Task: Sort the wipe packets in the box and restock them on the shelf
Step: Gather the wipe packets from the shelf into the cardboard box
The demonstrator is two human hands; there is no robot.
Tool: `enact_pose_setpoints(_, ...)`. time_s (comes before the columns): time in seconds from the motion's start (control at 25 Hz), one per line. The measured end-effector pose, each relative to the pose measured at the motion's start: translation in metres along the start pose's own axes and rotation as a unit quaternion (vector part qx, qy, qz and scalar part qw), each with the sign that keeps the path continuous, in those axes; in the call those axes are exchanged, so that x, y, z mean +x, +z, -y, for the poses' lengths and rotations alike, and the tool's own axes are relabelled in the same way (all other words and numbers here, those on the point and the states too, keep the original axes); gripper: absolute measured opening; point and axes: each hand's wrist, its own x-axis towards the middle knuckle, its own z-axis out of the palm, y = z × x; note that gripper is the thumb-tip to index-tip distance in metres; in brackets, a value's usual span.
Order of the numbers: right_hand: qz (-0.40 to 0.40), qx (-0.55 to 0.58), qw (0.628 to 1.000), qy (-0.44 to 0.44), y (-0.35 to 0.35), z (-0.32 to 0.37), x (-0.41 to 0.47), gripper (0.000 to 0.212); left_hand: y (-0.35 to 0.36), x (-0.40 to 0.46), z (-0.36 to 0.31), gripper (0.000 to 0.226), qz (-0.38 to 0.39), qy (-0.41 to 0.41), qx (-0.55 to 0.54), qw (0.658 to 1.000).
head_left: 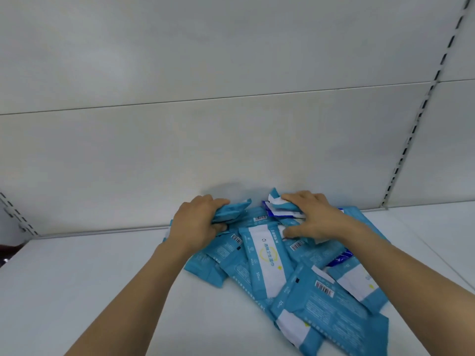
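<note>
A person's two bare hands work a loose heap of blue-and-white wipe packets (267, 263) lying on a white shelf (77, 273), close to its back panel (205, 140). The left hand (199, 222) curls its fingers round one crumpled blue packet (231, 210) at the rear of the heap. The right hand (312, 218) grips another packet (276, 204), tilted up against the panel, thumb resting on the heap. A slotted upright (421, 114) runs up the right side.

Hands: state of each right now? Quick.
Left hand: grips a light blue packet.
Right hand: grips a blue-and-white packet at the back of the pile.
</note>
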Motion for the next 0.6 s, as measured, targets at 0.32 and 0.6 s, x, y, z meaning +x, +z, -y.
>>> enact_pose_setpoints(0.32, -0.220, 0.108, 0.970, 0.002, 0.008, 0.019, -0.007, 0.020, 0.008, -0.027, -0.007, 0.029, -0.109, -0.059, -0.080, 0.989)
enact_pose_setpoints(0.6, -0.448, 0.054, 0.893, 0.008, 0.010, 0.047, -0.097, 0.034, -0.016, -0.066, -0.031, 0.026, -0.132, -0.077, -0.302, 0.941)
